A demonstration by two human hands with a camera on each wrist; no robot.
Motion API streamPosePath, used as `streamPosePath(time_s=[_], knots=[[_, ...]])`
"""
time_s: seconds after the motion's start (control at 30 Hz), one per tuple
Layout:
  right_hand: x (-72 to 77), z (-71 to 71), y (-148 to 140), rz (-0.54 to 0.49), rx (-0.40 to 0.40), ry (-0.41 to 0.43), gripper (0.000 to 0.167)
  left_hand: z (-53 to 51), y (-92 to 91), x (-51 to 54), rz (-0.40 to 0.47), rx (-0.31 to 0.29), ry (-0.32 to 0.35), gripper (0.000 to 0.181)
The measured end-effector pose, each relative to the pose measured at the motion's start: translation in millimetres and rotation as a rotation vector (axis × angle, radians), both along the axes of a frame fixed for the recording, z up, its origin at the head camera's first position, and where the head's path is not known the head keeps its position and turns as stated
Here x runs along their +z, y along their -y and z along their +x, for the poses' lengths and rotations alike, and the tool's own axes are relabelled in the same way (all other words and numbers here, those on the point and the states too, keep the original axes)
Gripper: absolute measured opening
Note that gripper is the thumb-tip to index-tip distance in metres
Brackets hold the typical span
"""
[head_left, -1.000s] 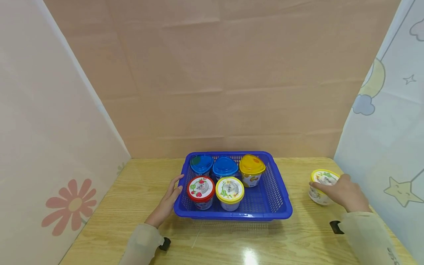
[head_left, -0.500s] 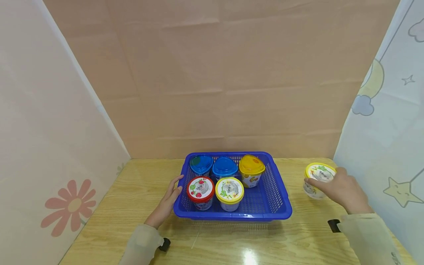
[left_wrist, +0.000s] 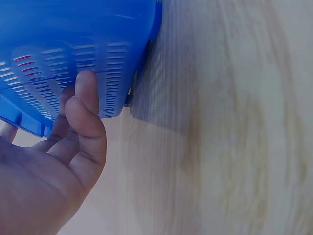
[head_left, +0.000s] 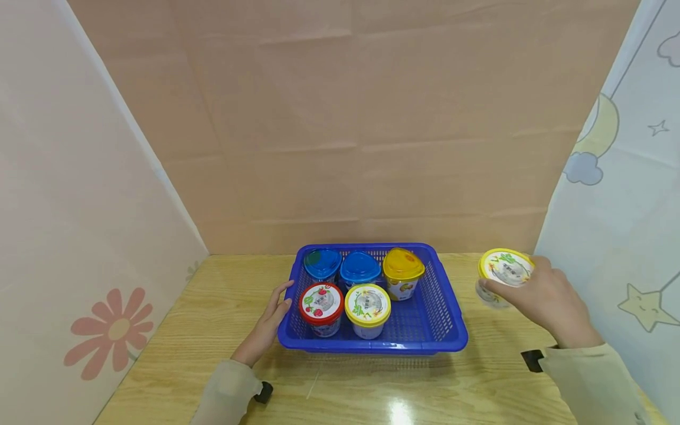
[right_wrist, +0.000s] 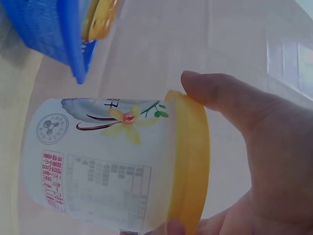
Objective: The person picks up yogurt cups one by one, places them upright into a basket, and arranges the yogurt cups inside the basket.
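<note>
My right hand (head_left: pixel 555 304) grips a white lidded cup (head_left: pixel 491 295) by its yellow lid, above the table to the right of the basket. In the right wrist view, the thumb lies at the lid edge of this cup (right_wrist: pixel 112 161), which has a vanilla flower print. At the left rim of the blue plastic basket (head_left: pixel 454 316) is my left hand (head_left: pixel 265 327), holding it with bent fingers against the slotted outer wall. Inside the basket stand a red-lidded cup (head_left: pixel 321 307), another yellow-lidded cup (head_left: pixel 368 310), two blue-lidded cups (head_left: pixel 360 268) and a yellow three-sided cup (head_left: pixel 402 271).
The basket stands on a wood-grain table (head_left: pixel 223 301). A brown paper backdrop (head_left: pixel 350 130) rises behind it. Printed side panels with a flower (head_left: pixel 114 327) and a star (head_left: pixel 645 307) flank the table.
My right hand has raised the yellow-lidded cup from the table and brought it left and farther back, closer to the basket. The left hand and the basket have stayed in place.
</note>
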State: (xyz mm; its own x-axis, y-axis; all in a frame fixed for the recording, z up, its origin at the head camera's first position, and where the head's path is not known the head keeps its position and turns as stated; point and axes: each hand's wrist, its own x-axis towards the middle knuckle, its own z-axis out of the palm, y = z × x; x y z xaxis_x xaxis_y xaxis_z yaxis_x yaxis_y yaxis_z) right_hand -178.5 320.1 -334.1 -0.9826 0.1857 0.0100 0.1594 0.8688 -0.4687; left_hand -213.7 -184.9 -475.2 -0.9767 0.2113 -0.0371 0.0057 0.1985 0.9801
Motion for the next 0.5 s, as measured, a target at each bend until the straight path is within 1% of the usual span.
streamPosePath(time_s=[0.3, 0.5], knots=[[13.7, 4.3, 25.2, 0.013, 0.057, -0.08, 0.122, -0.8, -0.4, -1.2, -0.011, 0.0, -0.008, 0.047], [21.6, 2.4, 44.8, 0.007, 0.128, -0.084, 0.123, 0.1, -0.7, 1.0, -0.013, 0.002, -0.002, 0.047]])
